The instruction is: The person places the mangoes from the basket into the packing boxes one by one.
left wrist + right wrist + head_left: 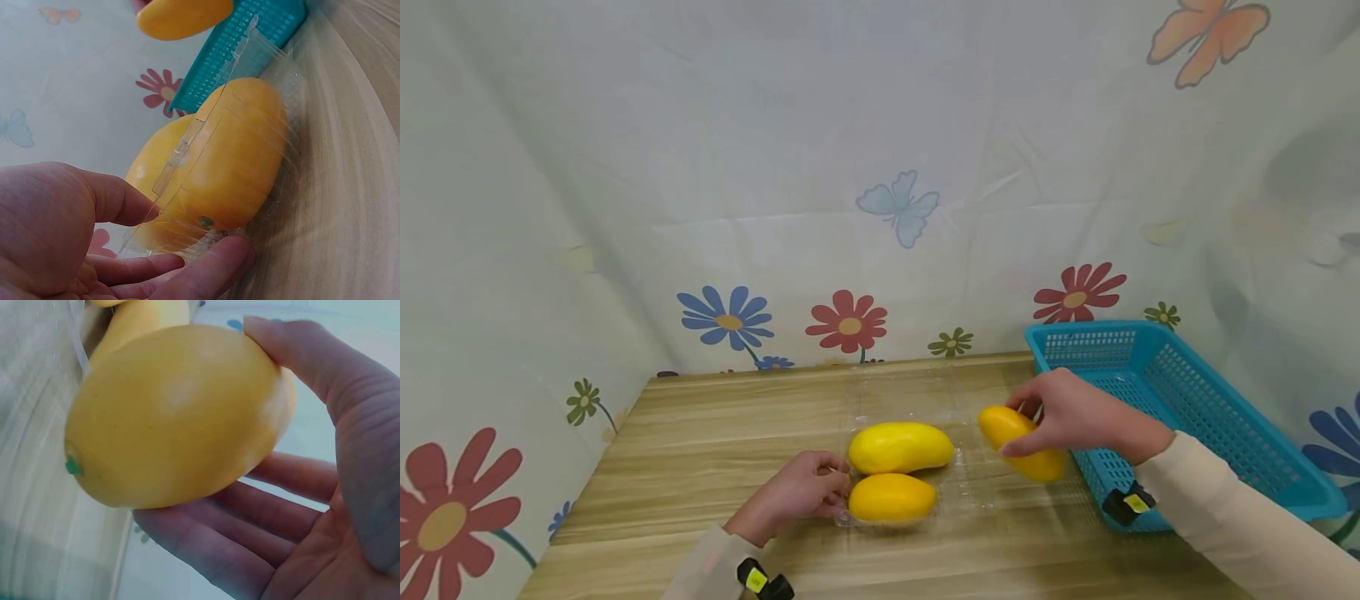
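Note:
My right hand grips a yellow mango between thumb and fingers, holding it above the table to the right of a clear plastic clamshell box. A small green stem end shows on this mango. Two more mangoes lie side by side in the box: a longer, brighter yellow one at the back and an orange-yellow one in front. The box's lid is folded back, away from me. At the box's left side, my left hand pinches the thin rim, thumb inside the left wrist view's near edge.
On the right stands a blue perforated plastic basket, partly behind my right forearm. The wood-grain table runs back to a white curtain printed with flowers and butterflies, which also closes off both sides.

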`<state>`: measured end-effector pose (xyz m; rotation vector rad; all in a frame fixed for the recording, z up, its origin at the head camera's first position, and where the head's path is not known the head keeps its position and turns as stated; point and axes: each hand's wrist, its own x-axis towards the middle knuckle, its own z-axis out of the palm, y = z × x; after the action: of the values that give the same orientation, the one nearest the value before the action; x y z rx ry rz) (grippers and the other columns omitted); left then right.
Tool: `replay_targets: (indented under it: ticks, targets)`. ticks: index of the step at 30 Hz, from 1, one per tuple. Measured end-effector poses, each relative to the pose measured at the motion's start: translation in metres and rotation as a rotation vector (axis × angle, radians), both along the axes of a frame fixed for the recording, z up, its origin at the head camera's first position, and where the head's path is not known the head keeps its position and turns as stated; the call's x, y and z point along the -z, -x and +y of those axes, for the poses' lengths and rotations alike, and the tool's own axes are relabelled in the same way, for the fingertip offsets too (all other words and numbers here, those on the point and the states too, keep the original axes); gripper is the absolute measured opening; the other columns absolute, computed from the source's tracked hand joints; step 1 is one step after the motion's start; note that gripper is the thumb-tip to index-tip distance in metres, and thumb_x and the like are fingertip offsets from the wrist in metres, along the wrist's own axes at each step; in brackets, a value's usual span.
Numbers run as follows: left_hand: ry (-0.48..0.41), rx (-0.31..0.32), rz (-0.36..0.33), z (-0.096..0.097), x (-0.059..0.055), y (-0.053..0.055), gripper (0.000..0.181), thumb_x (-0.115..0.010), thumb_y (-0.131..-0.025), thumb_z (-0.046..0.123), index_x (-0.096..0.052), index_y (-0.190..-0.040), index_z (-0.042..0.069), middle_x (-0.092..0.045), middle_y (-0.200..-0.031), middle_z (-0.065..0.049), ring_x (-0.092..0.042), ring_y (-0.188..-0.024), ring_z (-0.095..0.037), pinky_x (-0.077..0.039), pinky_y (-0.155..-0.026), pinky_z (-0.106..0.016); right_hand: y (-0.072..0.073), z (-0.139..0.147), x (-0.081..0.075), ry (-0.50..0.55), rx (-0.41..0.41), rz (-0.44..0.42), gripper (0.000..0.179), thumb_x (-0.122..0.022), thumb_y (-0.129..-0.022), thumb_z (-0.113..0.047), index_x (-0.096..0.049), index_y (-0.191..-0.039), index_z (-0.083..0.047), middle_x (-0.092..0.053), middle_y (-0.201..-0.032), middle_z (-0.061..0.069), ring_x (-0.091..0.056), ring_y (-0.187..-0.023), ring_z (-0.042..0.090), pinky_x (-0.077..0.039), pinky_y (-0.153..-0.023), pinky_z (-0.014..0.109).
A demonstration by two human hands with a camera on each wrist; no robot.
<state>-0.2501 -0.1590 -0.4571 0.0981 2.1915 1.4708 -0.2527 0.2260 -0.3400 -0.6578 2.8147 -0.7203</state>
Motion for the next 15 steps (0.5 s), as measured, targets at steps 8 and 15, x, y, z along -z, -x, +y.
replay_targets:
  ticks: [8,15]
  targets:
    - [-0.009,-0.003,-0.003,0.0,0.0,0.0,0.031,-0.059,-0.099,0.016,-0.06,-0.123,-0.004,-0.07,-0.097,-0.011,-0.066,-0.078,-0.016,-0.064,-0.073,-0.032,0.004,-0.017,0.013,0.072,0.01,-0.019,0.051,-0.086,-0.076,-0.048,-0.076,-0.111,-0.012,-0.075,-0.095,-0.003,-0.066,-0.083,0.01,-0.058,-0.069,0.023]
    - [-0.019,-0.002,-0.001,0.0,0.001,0.0,0.032,-0.059,-0.099,0.016,-0.06,-0.123,-0.005,-0.07,-0.096,-0.01,-0.067,-0.078,-0.016,-0.064,-0.072,-0.031,0.002,-0.034,0.018,0.093,0.055,-0.027,0.052,-0.086,-0.076,-0.05,-0.075,-0.109,-0.011,-0.074,-0.092,-0.001,-0.065,-0.079,0.011,-0.058,-0.067,0.024]
